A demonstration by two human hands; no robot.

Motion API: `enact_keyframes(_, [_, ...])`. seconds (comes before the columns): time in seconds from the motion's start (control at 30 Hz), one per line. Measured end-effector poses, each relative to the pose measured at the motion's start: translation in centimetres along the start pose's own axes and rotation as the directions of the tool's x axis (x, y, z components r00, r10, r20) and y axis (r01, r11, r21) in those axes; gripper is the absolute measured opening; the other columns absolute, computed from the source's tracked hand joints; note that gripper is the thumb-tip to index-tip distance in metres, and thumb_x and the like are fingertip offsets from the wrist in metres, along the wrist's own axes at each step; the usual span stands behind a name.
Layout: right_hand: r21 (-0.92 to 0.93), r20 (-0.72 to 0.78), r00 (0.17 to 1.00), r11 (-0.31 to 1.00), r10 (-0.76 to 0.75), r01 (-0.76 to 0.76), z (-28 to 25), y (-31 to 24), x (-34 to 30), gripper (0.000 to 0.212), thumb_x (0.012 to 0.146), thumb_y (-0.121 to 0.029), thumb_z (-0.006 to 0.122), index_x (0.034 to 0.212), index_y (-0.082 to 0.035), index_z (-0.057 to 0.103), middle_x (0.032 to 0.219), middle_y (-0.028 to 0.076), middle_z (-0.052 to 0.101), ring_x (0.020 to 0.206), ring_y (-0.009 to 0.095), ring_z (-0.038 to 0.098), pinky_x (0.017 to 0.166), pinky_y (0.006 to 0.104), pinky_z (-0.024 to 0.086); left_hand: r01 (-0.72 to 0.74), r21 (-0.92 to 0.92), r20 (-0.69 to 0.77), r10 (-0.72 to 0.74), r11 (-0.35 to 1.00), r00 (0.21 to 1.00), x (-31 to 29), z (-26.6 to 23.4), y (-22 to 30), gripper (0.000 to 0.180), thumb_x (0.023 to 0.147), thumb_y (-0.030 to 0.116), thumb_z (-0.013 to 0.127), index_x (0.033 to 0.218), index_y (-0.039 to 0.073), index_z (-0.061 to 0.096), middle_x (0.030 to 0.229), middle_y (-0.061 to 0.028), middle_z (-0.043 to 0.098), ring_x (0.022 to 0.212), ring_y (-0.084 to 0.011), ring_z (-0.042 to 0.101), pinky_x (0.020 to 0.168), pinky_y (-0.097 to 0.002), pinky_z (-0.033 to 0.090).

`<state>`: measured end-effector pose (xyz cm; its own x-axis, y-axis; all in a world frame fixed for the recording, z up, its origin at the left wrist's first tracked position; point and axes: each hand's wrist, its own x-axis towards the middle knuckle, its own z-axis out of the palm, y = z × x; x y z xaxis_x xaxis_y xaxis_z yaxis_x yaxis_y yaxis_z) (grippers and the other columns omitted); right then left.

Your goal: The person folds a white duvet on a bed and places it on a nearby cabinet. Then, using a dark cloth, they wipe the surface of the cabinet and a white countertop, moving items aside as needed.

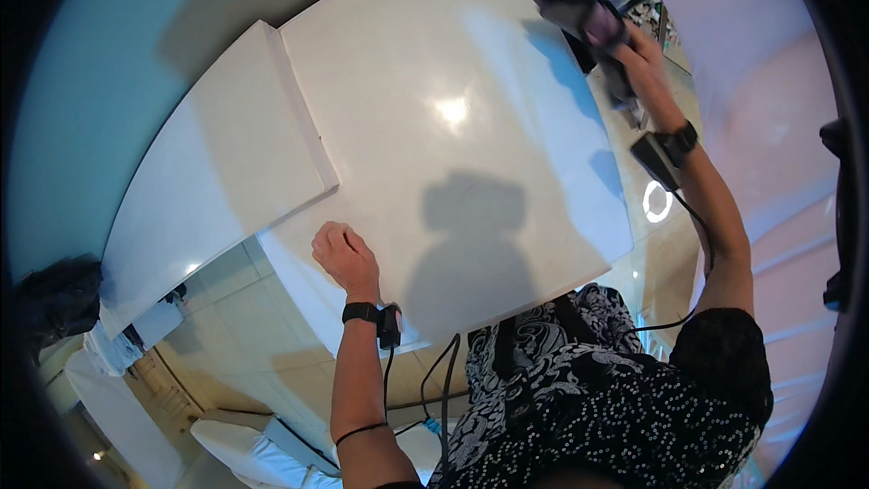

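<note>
My left hand (347, 258) is curled into a loose fist at the near left part of the white tabletop (389, 81). Nothing shows between its fingers. Out over the table's far right edge, my right hand (647, 68) grips a dark grey and black item with a mauve patch (602, 23). Motion blurs this item, so its kind is unclear; one pointed end juts left and another part hangs below the hand.
A raised white panel (226, 136) adjoins the table's left side. Pale pink sheeting (769, 109) lines the right. A black bag-like thing (59, 299) is at far left. Cables (444, 398) run from both wrist devices past my patterned clothing.
</note>
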<state>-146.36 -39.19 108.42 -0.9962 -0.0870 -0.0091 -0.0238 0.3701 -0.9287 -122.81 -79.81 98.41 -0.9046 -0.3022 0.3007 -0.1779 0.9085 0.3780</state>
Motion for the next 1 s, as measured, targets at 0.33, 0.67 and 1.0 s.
enact_keyframes(0.33, [-0.388, 0.267, 0.780, 0.678, -0.566, 0.625, 32.9, -2.7, -0.7, 0.029, 0.074, -0.007, 0.058, 0.101, -0.009, 0.067, 0.129, 0.019, 0.049, 0.121, 0.032, 0.044, 0.095, 0.0485, 0.034, -0.008, 0.004, 0.010, 0.008, 1.000, 1.000, 0.1, -0.4, 0.1, 0.006, 0.085, 0.007, 0.052, 0.090, 0.004, 0.052, 0.101, -0.0135, 0.054, 0.095, -0.0327, 0.048, 0.083, -0.0434, 0.037])
enact_keyframes(0.67, [-0.020, 0.727, 0.289, 0.401, -0.623, 0.916, 25.1, 0.8, -8.5, 0.012, 0.078, -0.019, 0.058, 0.079, -0.015, 0.069, 0.138, 0.009, 0.045, 0.133, 0.025, 0.036, 0.110, 0.0516, 0.024, 0.016, -0.017, 0.009, -0.016, 1.000, 1.000, 0.2, -0.7, 0.4, 0.008, 0.085, 0.007, 0.052, 0.092, 0.002, 0.053, 0.099, -0.0138, 0.053, 0.094, -0.0337, 0.048, 0.083, -0.0436, 0.037])
enact_keyframes(1.0, [-0.357, 0.170, 0.951, 0.884, -0.257, 0.303, -3.3, 3.5, -4.2, 0.023, 0.074, 0.004, 0.048, 0.092, 0.001, 0.062, 0.108, 0.013, 0.062, 0.098, 0.026, 0.059, 0.088, 0.0311, 0.045, -0.037, -0.007, -0.044, 0.037, 0.999, 0.998, 0.0, 0.0, -0.3, 0.003, 0.085, 0.006, 0.050, 0.086, 0.004, 0.052, 0.096, -0.0116, 0.056, 0.090, -0.0337, 0.050, 0.078, -0.0442, 0.038])
